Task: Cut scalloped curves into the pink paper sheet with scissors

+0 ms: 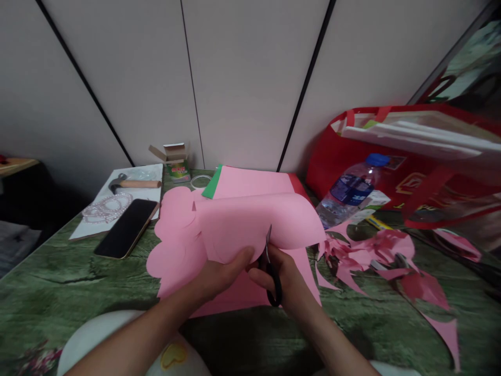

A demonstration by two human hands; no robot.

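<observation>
My left hand (225, 272) grips the lower edge of a pink sheet of paper (238, 224), thumb on top. In my right hand (287, 277) is a pair of scissors (272, 279) with black handles, its blades pointing up and resting at the sheet's cut edge. The sheet bends over in a curve toward the right. Under it lie more pink sheets (254, 290), and pink scalloped cut-outs (176, 256) spread to the left. My fingers partly hide the scissors' handles and the lower blades.
Pink paper scraps (391, 250) litter the right side. A water bottle (348, 190) leans by a red bag (415, 156). On the left are a phone (127, 230), a hammer (139, 184), a bead string (107, 208) and a small opened box (178, 164). A pale wall (250, 78) stands behind.
</observation>
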